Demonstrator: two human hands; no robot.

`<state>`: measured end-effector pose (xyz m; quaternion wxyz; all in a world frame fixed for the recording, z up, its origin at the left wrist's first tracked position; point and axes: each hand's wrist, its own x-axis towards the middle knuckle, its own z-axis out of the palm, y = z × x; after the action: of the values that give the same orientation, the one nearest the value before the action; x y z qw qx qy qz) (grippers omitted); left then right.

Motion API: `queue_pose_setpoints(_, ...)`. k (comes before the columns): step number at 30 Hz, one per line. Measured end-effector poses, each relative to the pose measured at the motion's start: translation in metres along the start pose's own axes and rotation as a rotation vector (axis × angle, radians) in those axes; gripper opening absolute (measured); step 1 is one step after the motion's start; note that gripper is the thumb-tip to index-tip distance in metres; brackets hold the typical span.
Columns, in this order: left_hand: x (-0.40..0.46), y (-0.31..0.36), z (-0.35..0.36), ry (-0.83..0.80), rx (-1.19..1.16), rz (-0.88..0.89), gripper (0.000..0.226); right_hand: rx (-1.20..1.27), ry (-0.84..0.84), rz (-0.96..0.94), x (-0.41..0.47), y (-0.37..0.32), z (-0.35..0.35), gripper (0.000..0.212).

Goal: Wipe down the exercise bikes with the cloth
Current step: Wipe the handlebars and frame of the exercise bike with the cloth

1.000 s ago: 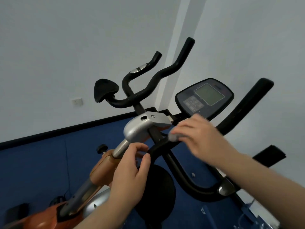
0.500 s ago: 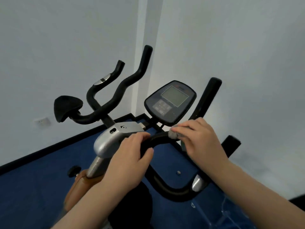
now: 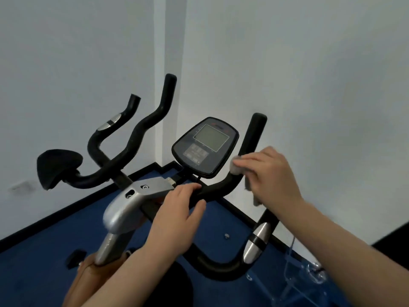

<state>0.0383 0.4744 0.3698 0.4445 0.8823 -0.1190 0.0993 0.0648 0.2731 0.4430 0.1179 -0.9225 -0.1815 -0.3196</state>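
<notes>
Right hand (image 3: 269, 173) presses a grey cloth (image 3: 237, 166) against the right upright of the exercise bike's black handlebar (image 3: 251, 138), fingers curled together over it; part of the cloth hangs below the palm. Left hand (image 3: 177, 216) grips the handlebar's centre section, fingers wrapped, beside the silver stem bracket (image 3: 130, 202). The console (image 3: 204, 147) stands between both hands. A clear container (image 3: 303, 275), possibly plastic, sits on the blue floor at lower right; contents cannot be told.

— Where is your cloth (image 3: 237, 167) sitting?
— You're pressing it, grey and bunched, against the black handlebar (image 3: 247, 149) of the exercise bike (image 3: 124, 209), just beside its console.
— And the bike?
— It's standing upright, silver-necked, with an orange frame below.
</notes>
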Motion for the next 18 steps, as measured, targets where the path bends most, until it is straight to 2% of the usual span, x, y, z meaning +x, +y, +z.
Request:
queue_pose_setpoints(4,0.001,0.002,0.001,0.016,0.014,0.014,0.034,-0.035,0.158,-0.040,0.035,0.005,-0.021,0.022)
queue_pose_setpoints(7,0.002,0.003,0.001,0.022,0.021,0.012,0.032,-0.040,0.203,0.028,0.058,0.004,-0.023,0.020)
queue_pose_setpoints(11,0.002,0.002,0.001,0.021,0.010,0.016,0.032,-0.090,0.130,0.111,0.039,-0.002,-0.007,0.017)
queue_pose_setpoints(16,0.001,0.000,0.002,0.015,-0.003,0.034,0.033,0.161,-0.154,0.313,0.012,-0.010,0.000,0.021)
queue_pose_setpoints(18,0.001,0.000,0.001,0.014,-0.007,0.040,0.033,0.162,-0.128,0.271,0.029,-0.009,-0.009,0.024)
